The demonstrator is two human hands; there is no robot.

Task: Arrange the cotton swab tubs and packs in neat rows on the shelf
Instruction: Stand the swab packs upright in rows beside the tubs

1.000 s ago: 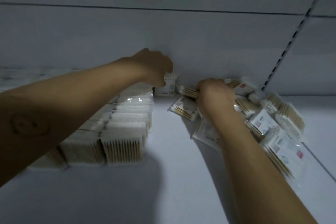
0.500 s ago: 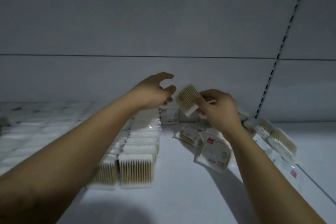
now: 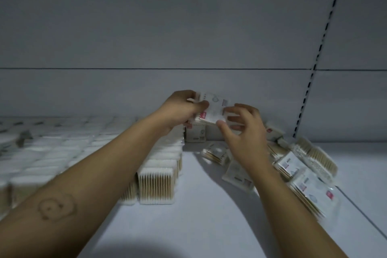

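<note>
Pack of cotton swabs point(image 3: 213, 108), raised near the back of the shelf point(image 3: 188, 226), pinched by the left hand point(image 3: 182, 110); the right hand point(image 3: 245, 132) waits beside it, fingers spread apart (likely squaring it to join the standing row point(image 3: 157, 182)).

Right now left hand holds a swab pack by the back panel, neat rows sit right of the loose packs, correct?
No. The head view shows the neat rows left of the loose packs, not right. The left hand does hold the swab pack by the back panel.
</note>
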